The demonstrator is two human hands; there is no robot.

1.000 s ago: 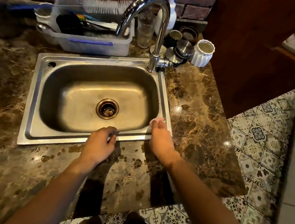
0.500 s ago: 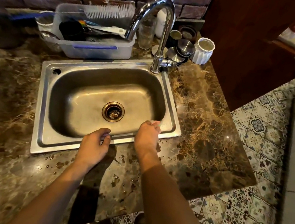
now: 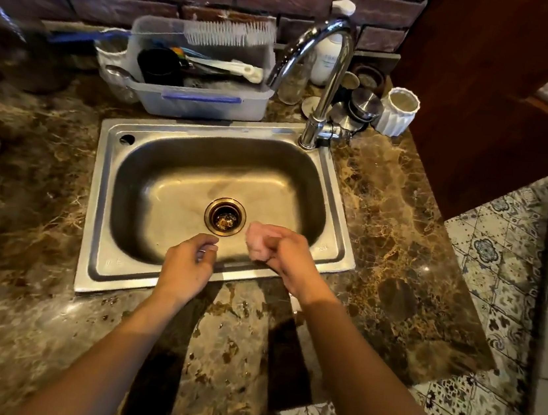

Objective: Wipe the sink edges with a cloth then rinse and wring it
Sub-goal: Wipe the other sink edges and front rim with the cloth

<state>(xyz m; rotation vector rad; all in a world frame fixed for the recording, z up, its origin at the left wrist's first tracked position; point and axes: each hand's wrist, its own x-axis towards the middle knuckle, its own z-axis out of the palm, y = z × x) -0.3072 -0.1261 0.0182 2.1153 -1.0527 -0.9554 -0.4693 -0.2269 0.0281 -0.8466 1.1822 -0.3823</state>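
Right hand (image 3: 288, 259) grips the bunched pink cloth (image 3: 257, 244) over the sink (image 3: 98, 206) rim; left hand (image 3: 186, 264) hovers, fingers (image 3: 209, 240) loosely curled, empty

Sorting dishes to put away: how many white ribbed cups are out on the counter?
2. The right cup stands to the right of the faucet. The left cup sits at the plastic tub's left end, partly hidden by it. Others may be hidden behind the tub.
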